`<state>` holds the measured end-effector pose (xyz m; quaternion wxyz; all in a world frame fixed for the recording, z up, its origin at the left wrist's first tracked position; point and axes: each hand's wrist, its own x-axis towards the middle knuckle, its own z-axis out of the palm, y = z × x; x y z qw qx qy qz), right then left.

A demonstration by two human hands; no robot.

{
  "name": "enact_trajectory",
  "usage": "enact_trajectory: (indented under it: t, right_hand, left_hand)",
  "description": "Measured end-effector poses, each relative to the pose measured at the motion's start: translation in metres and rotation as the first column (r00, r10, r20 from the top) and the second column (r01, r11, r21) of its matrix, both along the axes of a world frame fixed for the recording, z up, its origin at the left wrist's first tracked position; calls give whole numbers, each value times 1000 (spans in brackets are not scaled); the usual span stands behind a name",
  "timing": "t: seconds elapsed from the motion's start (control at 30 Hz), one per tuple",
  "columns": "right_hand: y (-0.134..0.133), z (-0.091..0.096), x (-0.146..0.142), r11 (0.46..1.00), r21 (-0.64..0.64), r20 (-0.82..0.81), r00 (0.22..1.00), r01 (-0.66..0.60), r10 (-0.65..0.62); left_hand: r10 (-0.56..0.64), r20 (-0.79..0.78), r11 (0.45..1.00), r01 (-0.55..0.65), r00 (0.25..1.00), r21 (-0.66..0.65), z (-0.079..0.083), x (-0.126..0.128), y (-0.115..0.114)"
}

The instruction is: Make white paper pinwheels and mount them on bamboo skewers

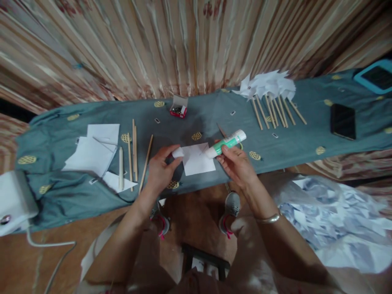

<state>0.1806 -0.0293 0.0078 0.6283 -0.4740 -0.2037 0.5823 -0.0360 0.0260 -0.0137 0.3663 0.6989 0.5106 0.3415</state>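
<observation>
My right hand (pixel 234 161) is closed around a green and white glue stick (pixel 227 144), tilted with its uncapped end low over a square of white paper (pixel 198 160). Between the thumb and fingers of my left hand (pixel 162 167) is the white glue stick cap (pixel 177 152), at the paper's left edge. The paper lies flat on the cloth and shows a faint line near its upper right. Partly hidden behind the glue stick lie scissors (pixel 221 130), their blade pointing up and left.
White paper sheets (pixel 92 157), a white pen-like stick (pixel 121 167) and several wooden sticks (pixel 134 151) lie at left. A small red box (pixel 178 111) stands behind. Paper pinwheels (pixel 269 85) and a black phone (pixel 343 121) lie at right. A white device (pixel 16 200) sits at far left.
</observation>
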Motion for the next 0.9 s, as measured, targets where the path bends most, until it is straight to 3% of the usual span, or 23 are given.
enact_trajectory:
  t: [0.13, 0.37, 0.63, 0.9]
  right_hand:
    - [1, 0, -7, 1000, 9, -28, 1000, 3, -3]
    - [0, -3, -15, 999, 32, -59, 998, 12, -10]
    - [-3, -4, -19, 999, 17, -43, 998, -41, 42]
    - [-3, -2, -22, 1000, 20, 11, 1000, -18, 18]
  left_hand:
    - [-23, 255, 976, 77, 967, -203, 2, 21, -17]
    - [37, 361, 957, 71, 932, -281, 4, 27, -24]
    - [30, 362, 962, 71, 932, -262, 6, 25, -28]
    - [-28, 243, 990, 61, 970, -130, 9, 20, -28]
